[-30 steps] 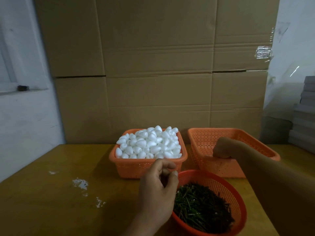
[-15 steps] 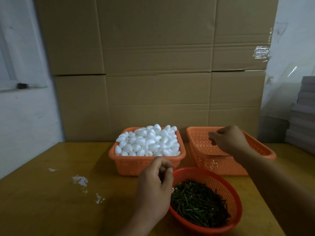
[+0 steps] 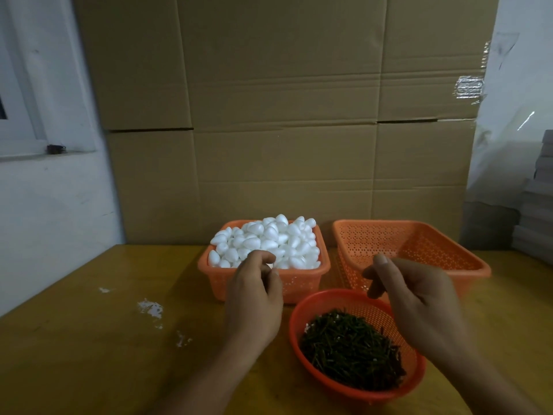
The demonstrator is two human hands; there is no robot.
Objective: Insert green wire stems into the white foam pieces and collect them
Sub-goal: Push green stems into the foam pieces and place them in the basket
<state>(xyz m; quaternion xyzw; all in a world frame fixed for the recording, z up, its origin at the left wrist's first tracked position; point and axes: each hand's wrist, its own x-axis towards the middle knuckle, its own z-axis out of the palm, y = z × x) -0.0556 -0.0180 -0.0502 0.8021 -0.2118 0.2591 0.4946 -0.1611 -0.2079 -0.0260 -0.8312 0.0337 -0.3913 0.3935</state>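
Pinching one white foam piece (image 3: pixel 270 266) in my left hand (image 3: pixel 254 298), just in front of the foam basket (image 3: pixel 324 266); right hand (image 3: pixel 419 307) loosely curled, holding nothing, above the round stem basket (image 3: pixel 419 381). Foam looks light and crushable, so hold its sides gently; green wire stems (image 3: pixel 350 345) look thin and stiff, so grip near the tip.

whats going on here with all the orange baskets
A person is fitting green wire stems into white foam pieces. The left hand pinches something small and white, likely one foam piece, in front of the full foam basket. The right hand hovers over the round stem basket, apparently holding nothing. The collecting basket behind looks empty.
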